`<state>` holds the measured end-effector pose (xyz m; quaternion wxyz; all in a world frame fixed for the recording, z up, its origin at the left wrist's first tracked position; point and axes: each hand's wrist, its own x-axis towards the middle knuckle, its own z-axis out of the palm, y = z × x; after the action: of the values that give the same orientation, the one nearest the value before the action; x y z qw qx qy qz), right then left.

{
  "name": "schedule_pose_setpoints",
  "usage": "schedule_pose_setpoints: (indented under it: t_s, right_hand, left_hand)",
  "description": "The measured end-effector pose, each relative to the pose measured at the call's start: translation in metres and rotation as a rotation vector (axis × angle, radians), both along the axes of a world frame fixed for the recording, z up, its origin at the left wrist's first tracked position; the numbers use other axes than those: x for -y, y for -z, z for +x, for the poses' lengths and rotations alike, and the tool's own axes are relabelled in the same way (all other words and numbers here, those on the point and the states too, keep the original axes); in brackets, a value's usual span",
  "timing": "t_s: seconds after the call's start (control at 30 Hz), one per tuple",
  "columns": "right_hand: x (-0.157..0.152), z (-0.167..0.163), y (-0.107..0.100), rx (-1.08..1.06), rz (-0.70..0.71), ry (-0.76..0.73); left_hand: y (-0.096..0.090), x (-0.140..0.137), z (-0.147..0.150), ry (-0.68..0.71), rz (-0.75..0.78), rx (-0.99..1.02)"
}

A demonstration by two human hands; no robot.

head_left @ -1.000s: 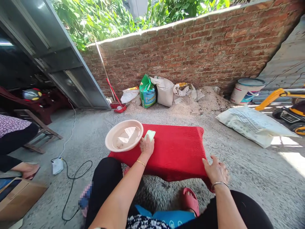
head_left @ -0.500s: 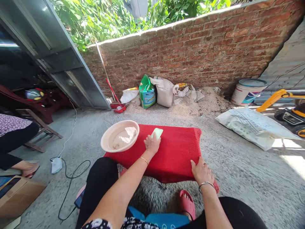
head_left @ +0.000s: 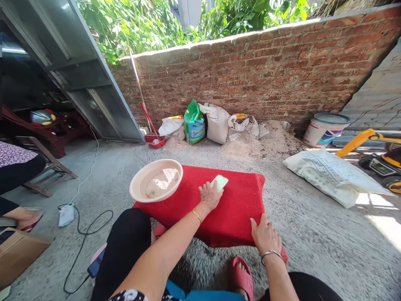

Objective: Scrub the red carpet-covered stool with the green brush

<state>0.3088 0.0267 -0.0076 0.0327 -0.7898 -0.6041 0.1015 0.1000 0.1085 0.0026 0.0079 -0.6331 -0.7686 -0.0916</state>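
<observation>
A red cloth (head_left: 239, 200), textured like a towel, covers a low table in front of my knees. On it, my left hand (head_left: 211, 196) grips a pale green, flat oblong block (head_left: 221, 182). Its underside is hidden, so I cannot make out whether it is a brush or a soap bar. My right hand (head_left: 266, 236) rests with fingers apart on the cloth's near right corner. At the table's left end stands a pale plastic basin (head_left: 136, 188) with water in it and bits of debris at the bottom.
Along the brick wall (head_left: 250, 75) stand a green bag (head_left: 196, 125), a white sack (head_left: 217, 125) and a bucket (head_left: 324, 130). Another sack (head_left: 332, 175) lies right. A cable (head_left: 86, 236) trails on the floor at left, near a seated person (head_left: 15, 167) and a cardboard box (head_left: 23, 251).
My left hand has slid to the right across the red cloth with the pale green block. The right hand stays at the corner. The camera view has shifted slightly.
</observation>
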Motion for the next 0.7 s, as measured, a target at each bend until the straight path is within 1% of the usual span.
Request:
schedule_pose_setpoints:
  t_s: [0.13,0.2,0.27,0.3,0.37,0.43,0.5,0.53,0.6,0.7]
  right_hand:
    - [-0.001,0.0,0.001,0.024,-0.001,-0.025]
    - [-0.002,0.0,0.0,0.034,-0.002,-0.036]
    - [-0.002,0.0,-0.001,0.038,-0.006,-0.039]
    - [-0.001,0.001,-0.001,0.039,-0.007,-0.041]
    - [0.0,0.001,0.0,0.038,-0.001,-0.048]
    - [0.001,0.002,0.001,0.039,0.012,-0.057]
    - [0.002,0.003,0.003,0.044,0.027,-0.069]
    - [0.003,0.003,0.003,0.048,0.031,-0.076]
    - [0.004,0.003,0.002,0.056,0.031,-0.088]
    - [0.004,0.001,-0.003,0.073,0.013,-0.089]
  left_hand:
    - [-0.016,-0.012,-0.057,-0.266,-0.026,0.01]
    - [-0.018,-0.017,-0.071,-0.334,-0.036,0.013]
    - [-0.015,-0.02,-0.064,-0.345,-0.042,0.02]
    - [-0.011,-0.02,-0.053,-0.33,-0.042,0.024]
    - [-0.002,-0.017,-0.022,-0.252,-0.037,0.03]
    - [0.006,-0.013,0.012,-0.07,-0.03,0.028]
    - [0.009,-0.01,0.034,0.072,-0.02,0.03]
    - [0.009,-0.01,0.038,0.104,-0.013,0.03]
    - [0.004,-0.013,0.03,0.079,0.0,0.029]
    - [-0.007,-0.026,-0.008,-0.115,0.003,0.036]
